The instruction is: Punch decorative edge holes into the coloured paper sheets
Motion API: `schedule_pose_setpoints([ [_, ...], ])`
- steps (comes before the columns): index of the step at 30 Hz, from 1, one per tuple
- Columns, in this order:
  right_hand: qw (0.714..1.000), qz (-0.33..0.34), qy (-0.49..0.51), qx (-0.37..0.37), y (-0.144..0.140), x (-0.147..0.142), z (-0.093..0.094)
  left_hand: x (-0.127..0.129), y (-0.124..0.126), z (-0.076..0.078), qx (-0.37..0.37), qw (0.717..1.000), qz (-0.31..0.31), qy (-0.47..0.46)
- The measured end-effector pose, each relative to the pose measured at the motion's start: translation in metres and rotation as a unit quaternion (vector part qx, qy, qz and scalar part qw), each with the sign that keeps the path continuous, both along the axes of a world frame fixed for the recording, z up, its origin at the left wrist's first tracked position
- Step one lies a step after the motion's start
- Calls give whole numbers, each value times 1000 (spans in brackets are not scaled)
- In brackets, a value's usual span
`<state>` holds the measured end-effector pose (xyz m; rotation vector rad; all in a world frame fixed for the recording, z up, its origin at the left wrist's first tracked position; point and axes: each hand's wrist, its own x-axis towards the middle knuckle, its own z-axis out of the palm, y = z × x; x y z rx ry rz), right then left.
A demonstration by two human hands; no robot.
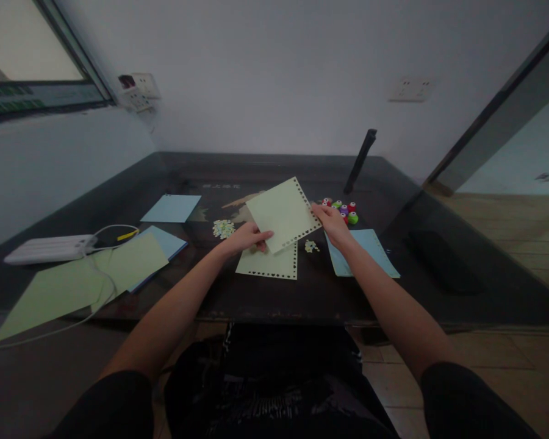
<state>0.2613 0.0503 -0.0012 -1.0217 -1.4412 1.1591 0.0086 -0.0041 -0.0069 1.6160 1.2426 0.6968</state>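
Pale walls [274,79] rise behind a dark table [402,195], with socket plates [409,89] above its far right corner. Toward the middle of the table, the left hand [251,236] clamps the lower left edge of a pale green sheet [279,214], thumb on top, while the right hand [330,222] pinches its right corner. Punched holes line two of its edges. Beneath it, toward the table's near edge, lies a second punched sheet [268,263]; whether the two touch, I cannot tell.

Paper cutouts form a heap [223,228] left of the sheets and a smaller cluster [311,246] to their right. Small red, green and purple punch-like pieces [344,210] stand just beyond the right hand, and light blue sheets [373,244] lie partly under the right forearm. Toward the table's far left corner lies one blue sheet [171,208]; by the near left corner, green sheets [137,262] overlap blue ones, with a white power bank [50,249] and cable beside them.
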Motion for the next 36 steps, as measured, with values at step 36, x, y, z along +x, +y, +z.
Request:
schedule_pose_setpoints([
  [36,805,42,-554,206,67,-33,6,-8,5,15,45,932,260,-248],
])
